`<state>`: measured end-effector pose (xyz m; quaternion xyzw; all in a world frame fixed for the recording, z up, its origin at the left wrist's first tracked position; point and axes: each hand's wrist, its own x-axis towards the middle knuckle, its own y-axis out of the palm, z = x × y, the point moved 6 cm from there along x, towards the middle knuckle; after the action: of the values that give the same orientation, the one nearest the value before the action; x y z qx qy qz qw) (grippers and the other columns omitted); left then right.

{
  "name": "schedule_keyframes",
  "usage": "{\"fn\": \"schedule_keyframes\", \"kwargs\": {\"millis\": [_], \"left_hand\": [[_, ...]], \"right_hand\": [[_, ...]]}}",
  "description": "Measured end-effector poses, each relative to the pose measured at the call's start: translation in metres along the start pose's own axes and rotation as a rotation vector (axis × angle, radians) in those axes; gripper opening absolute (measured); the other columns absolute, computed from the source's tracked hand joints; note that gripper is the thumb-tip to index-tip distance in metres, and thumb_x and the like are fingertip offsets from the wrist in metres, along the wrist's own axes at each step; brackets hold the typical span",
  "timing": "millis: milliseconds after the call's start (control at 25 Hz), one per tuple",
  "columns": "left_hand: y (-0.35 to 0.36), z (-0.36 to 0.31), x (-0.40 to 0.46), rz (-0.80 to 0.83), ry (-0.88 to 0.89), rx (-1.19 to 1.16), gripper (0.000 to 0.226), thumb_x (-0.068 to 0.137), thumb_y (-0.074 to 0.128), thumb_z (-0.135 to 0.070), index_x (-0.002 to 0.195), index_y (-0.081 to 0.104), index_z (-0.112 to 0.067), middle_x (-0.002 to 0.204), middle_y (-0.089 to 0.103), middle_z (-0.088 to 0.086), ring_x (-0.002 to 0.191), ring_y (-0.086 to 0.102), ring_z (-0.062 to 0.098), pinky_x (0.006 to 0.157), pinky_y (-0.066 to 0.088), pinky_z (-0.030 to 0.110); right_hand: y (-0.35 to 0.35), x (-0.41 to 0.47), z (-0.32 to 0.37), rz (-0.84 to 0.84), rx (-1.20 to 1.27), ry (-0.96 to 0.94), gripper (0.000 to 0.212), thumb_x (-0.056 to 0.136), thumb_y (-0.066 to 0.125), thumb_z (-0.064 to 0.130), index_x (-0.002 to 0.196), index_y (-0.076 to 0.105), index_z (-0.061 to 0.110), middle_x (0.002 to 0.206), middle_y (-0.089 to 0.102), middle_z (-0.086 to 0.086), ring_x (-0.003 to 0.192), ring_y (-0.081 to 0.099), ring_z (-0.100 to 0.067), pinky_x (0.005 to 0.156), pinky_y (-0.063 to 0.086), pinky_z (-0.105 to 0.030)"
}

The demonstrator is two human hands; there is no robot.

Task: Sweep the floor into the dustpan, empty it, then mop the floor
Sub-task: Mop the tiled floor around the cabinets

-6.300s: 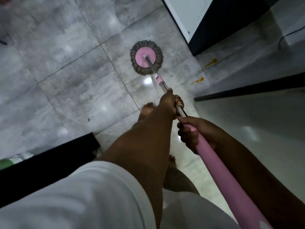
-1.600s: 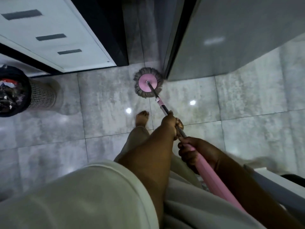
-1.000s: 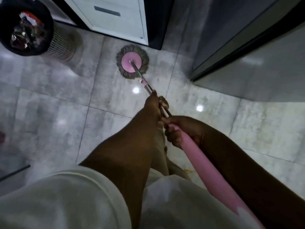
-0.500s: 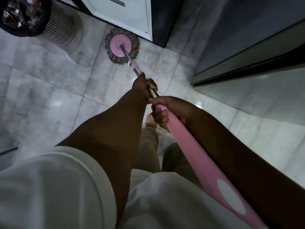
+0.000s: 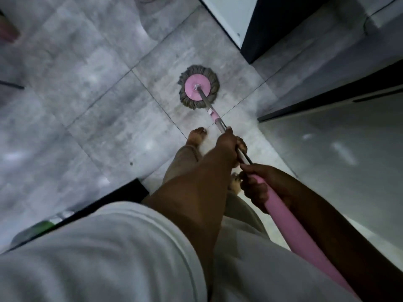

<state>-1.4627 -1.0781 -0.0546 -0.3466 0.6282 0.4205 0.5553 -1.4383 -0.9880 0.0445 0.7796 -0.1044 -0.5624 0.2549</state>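
Note:
A round mop head (image 5: 198,87) with grey strands and a pink disc lies flat on the grey tiled floor (image 5: 104,110), in front of my bare feet. Its metal pole runs back toward me and widens into a pink handle (image 5: 290,225). My left hand (image 5: 229,144) is shut around the metal part of the pole. Just behind it, my right hand (image 5: 259,184) grips the lower end of the pink handle. No dustpan or broom is in view.
A white cabinet with a dark side (image 5: 250,29) stands at the top right, close to the mop head. A pale appliance or counter face (image 5: 338,160) fills the right. A dark edge (image 5: 109,199) and something green (image 5: 41,226) sit at lower left.
The mop head has come away from the foot of the white cabinet onto the open tiles. My view has swung left, and the waste basket has left the frame. Both hands keep their grip.

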Motion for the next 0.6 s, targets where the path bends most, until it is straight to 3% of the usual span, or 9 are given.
{"fn": "schedule_keyframes", "kwargs": {"millis": [240,400,600], "left_hand": [[-0.012,-0.006,0.006,0.017,0.012,-0.212,0.043,0.102,0.045,-0.038,0.067,0.035,-0.014,0.052,0.033,-0.001,0.035,0.029,0.009,0.035,0.024,0.014],[-0.022,-0.070,0.027,0.080,0.048,-0.364,0.046,0.101,0.045,-0.042,0.065,0.035,-0.014,0.040,0.030,-0.003,0.026,0.028,0.008,0.032,0.026,0.011],[-0.077,-0.177,0.043,0.041,0.168,-0.469,0.045,0.103,0.040,-0.041,0.067,0.033,-0.014,0.039,0.030,-0.002,0.023,0.028,0.008,0.031,0.026,0.010]], "right_hand": [[0.011,-0.006,0.010,-0.123,-0.199,0.080,0.027,0.085,0.056,0.027,0.062,0.049,0.014,0.045,0.036,0.006,0.028,0.033,-0.004,0.027,0.029,-0.015],[0.052,0.027,0.055,-0.165,-0.306,0.089,0.027,0.085,0.056,0.027,0.063,0.047,0.014,0.044,0.039,0.005,0.028,0.034,-0.004,0.027,0.030,-0.014],[0.134,0.099,0.089,-0.070,-0.393,0.164,0.021,0.081,0.058,0.016,0.061,0.052,0.011,0.041,0.042,0.004,0.025,0.037,-0.005,0.025,0.031,-0.016]]}}
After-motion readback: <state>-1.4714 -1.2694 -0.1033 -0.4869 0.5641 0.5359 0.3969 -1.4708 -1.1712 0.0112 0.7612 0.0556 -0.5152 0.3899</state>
